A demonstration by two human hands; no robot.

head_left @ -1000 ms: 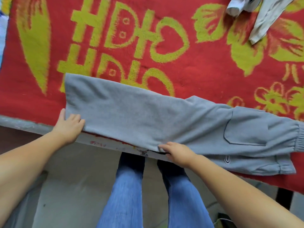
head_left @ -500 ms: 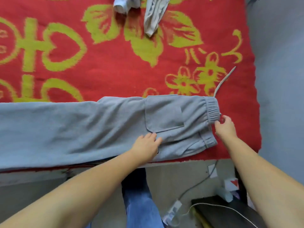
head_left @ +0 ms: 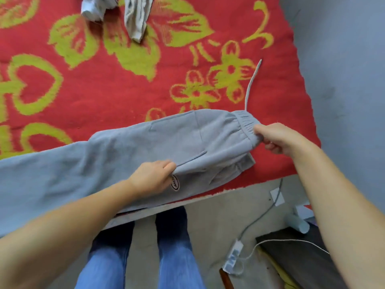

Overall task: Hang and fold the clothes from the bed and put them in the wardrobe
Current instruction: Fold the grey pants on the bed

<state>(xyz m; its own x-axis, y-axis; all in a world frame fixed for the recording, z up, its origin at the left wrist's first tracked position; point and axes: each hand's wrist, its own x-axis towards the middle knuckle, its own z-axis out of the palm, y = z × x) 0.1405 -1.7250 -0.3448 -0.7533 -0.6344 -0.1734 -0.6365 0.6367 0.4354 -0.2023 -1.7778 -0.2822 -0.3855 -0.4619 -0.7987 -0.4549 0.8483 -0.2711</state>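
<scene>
Grey sweatpants (head_left: 104, 163) lie folded lengthwise along the near edge of the bed, waistband to the right, legs running off the left of the view. My right hand (head_left: 279, 138) pinches the elastic waistband and holds that end lifted off the red and yellow blanket (head_left: 125, 97). My left hand (head_left: 152, 178) grips the fabric at the lower pocket edge, beside an oval logo patch. The grey drawstring (head_left: 252, 84) trails up over the blanket.
A pale crumpled garment (head_left: 137, 17) and a white one (head_left: 93, 9) lie at the far top of the bed. A grey wall (head_left: 343, 69) bounds the bed on the right. On the floor by my legs are a power strip (head_left: 233, 259), cables and a dark low bench (head_left: 295, 259).
My view swung right along the pants. Both hands moved from the leg end to the waist end. The right hand took the waistband and lifted it; the left closed on the pocket edge.
</scene>
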